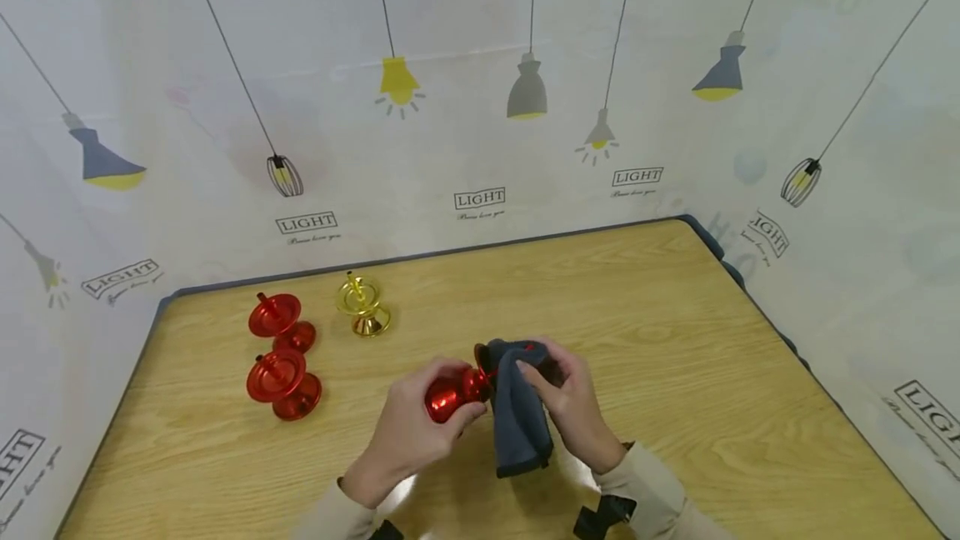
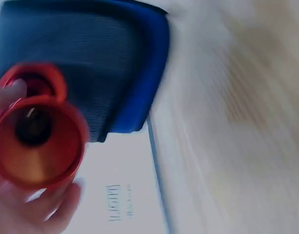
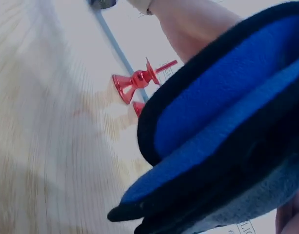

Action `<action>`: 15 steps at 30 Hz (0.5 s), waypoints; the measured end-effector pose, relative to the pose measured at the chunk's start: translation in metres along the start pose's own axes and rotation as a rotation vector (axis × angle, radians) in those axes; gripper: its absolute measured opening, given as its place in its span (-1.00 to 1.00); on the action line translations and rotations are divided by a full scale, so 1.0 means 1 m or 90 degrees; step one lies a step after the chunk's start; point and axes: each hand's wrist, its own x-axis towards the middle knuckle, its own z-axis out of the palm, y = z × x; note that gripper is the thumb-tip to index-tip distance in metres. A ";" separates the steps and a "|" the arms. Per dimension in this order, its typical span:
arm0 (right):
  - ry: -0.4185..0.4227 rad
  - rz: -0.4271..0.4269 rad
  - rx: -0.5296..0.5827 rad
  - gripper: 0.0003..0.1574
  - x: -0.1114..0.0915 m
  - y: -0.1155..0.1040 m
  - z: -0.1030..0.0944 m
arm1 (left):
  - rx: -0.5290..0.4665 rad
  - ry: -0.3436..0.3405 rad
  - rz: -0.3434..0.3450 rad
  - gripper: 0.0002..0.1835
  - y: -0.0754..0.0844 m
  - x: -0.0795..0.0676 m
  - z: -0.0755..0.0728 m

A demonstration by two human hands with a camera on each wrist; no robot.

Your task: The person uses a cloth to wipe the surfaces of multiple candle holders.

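Note:
My left hand (image 1: 420,419) grips a shiny red candle holder (image 1: 447,396) by its flared base, tilted on its side above the table. In the left wrist view the base of the red candle holder (image 2: 39,153) faces the camera and looks hollow. My right hand (image 1: 573,407) pinches a blue-grey cloth (image 1: 519,419) against the holder's dish end, and part of the cloth hangs down. The cloth (image 3: 198,102) fills much of the right wrist view, showing a bright blue side and dark edging. It hides most of the dish and the right fingertips.
Two more red candle holders (image 1: 279,379) stand on the left of the wooden table (image 1: 675,340). A gold candle holder (image 1: 365,307) stands to the right of them, farther back. A pale wall covering (image 1: 420,148) printed with lamps surrounds the table's back and sides.

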 end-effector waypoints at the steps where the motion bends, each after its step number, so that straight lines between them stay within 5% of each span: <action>1: 0.018 0.012 0.006 -0.69 0.000 -0.001 0.001 | 0.088 0.055 0.046 -0.57 0.001 0.000 0.004; 4: 0.050 0.036 0.041 -0.67 0.002 -0.002 0.004 | 0.271 0.171 0.150 -0.53 0.001 0.000 0.013; 8: 0.042 0.042 0.063 -0.63 0.005 -0.002 0.005 | 0.326 0.204 0.175 -0.55 0.001 0.002 0.013; 12: -0.002 0.047 0.062 -0.62 0.005 -0.001 0.001 | 0.283 0.131 0.136 -0.62 0.001 0.002 0.007; 15: -0.045 0.040 0.049 -0.63 0.005 0.002 -0.003 | 0.144 0.009 0.042 -0.74 0.002 0.000 0.001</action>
